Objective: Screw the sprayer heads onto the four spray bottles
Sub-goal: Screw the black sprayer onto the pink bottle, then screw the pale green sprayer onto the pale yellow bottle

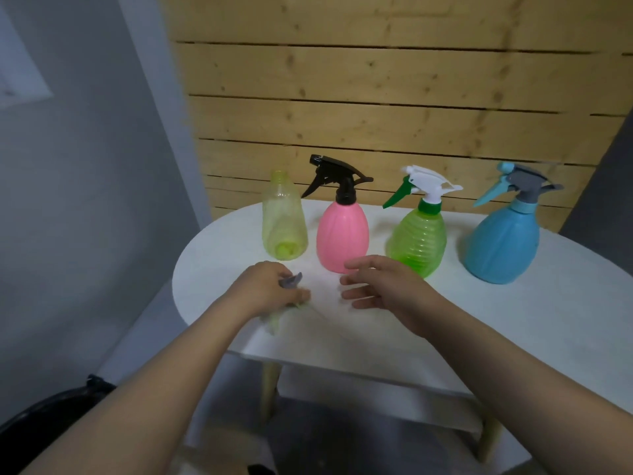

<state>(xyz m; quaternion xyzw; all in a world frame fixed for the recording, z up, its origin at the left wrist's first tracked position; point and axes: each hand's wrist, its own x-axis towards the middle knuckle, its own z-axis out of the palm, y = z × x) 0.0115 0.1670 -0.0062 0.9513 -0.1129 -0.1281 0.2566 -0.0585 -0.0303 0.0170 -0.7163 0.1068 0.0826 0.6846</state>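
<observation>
A row of spray bottles stands on the white table. The yellow bottle at the left has a bare neck with no head. The pink bottle carries a black head, the green bottle a white and green head, the blue bottle a grey and light blue head. My left hand is closed around a loose grey sprayer head with a pale yellow-green part below it, low over the table in front of the yellow bottle. My right hand hovers beside it, fingers spread, holding nothing.
A wooden plank wall rises right behind the table. The table's front edge runs below my forearms, with wooden legs under it. A dark rounded object sits at the lower left, and a grey wall is on the left.
</observation>
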